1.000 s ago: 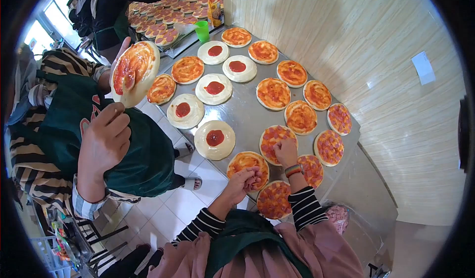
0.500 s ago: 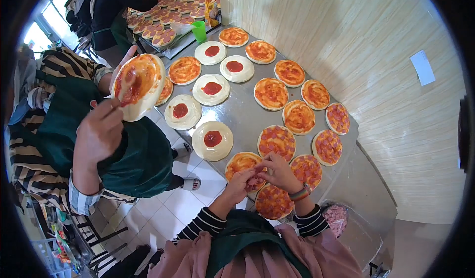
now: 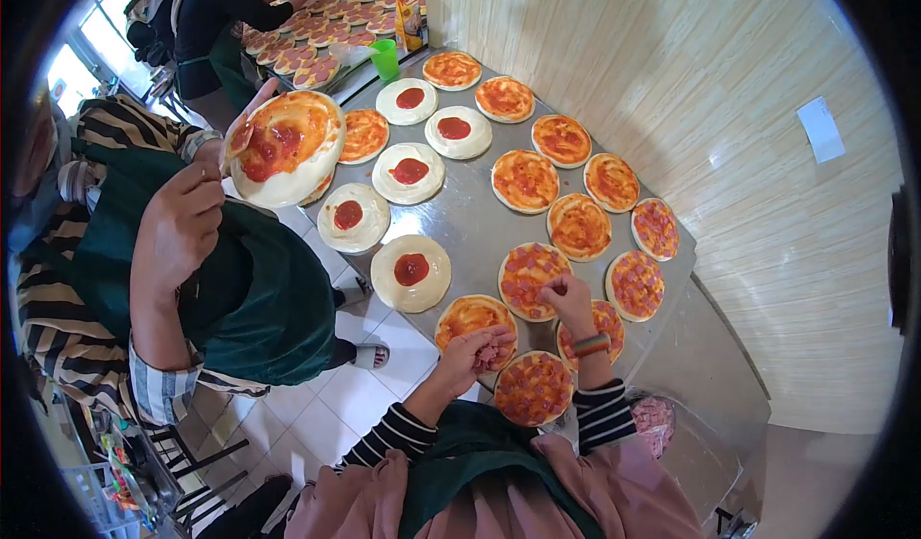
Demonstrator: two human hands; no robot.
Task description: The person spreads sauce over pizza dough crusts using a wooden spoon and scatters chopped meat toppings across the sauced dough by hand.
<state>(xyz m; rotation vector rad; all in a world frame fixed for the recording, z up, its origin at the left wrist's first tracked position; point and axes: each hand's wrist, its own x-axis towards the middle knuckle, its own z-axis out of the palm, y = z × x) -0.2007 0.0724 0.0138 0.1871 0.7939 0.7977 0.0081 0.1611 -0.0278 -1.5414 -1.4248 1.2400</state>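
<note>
My left hand is cupped around chopped pink meat, over the lower right of a sauced pizza base. My right hand has its fingers pinched together at the right edge of a pizza partly topped with meat pieces; anything between the fingertips is too small to make out. Below my hands lies a meat-topped pizza. Another topped pizza is partly hidden under my right hand and wrist.
A clear bag of chopped meat sits at the lower right. Several sauced bases cover the metal table. At left, a co-worker holds a pizza base and a spoon. Another person stands near a green cup.
My right hand has moved away from my left, up and right to the partly topped pizza. The co-worker's base has shifted right and the spoon is at its left edge.
</note>
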